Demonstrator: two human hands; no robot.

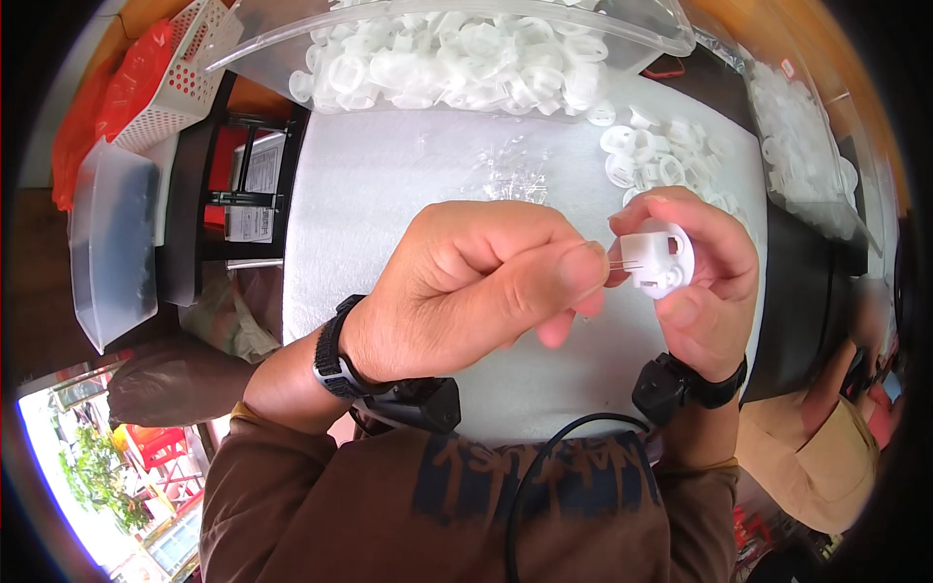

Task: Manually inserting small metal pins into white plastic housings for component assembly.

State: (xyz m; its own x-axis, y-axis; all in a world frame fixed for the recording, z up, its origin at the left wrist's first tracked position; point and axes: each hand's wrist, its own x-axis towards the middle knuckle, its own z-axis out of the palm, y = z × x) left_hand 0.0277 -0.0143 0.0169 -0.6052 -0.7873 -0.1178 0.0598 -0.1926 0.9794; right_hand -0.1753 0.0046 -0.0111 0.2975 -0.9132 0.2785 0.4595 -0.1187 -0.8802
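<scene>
My right hand [724, 267] grips a small white plastic holder [653, 255] with a round flange and slots, its fingers curled around the rim. Just left of it, my left hand [476, 287] is closed in a pinch between thumb and forefinger. From that pinch, thin wire leads [622, 264] reach across to the white holder; the part they belong to is hidden by my fingertips. Beyond my hands, a loose scatter of tiny clear parts [510, 175] lies on the white foam mat [389, 155]. Several similar white plastic pieces [661, 155] are spread at the mat's far right.
A clear bin [452, 68] full of white plastic pieces stands at the far edge. Another filled clear bin [807, 151] is at the right. On the left are a perforated white basket [185, 83] and a translucent tub [115, 248]. Another person [826, 447] sits at the lower right.
</scene>
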